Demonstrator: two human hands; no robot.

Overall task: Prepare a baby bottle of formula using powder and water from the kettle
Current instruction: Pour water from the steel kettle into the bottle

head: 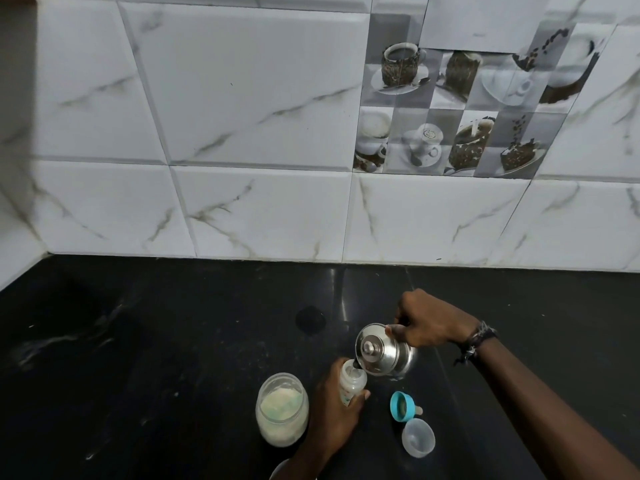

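Now left hand (334, 408) grips bottle (352, 380); right hand (427, 323) grips tilted kettle (382, 351), spout at bottle mouth.

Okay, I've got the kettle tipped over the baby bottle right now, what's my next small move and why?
Probably hold the pour, then level the kettle. Its spout sits at the open bottle mouth, the left hand steadies the bottle, and the right hand grips the handle. The water level isn't clear.

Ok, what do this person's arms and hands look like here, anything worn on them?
Both hands are bare: no gloves, no sleeves visible on either forearm. The right hand has a dark braided or beaded wristband with loose dangling ends at the wrist. The left hand shows no rings or band from this angle.
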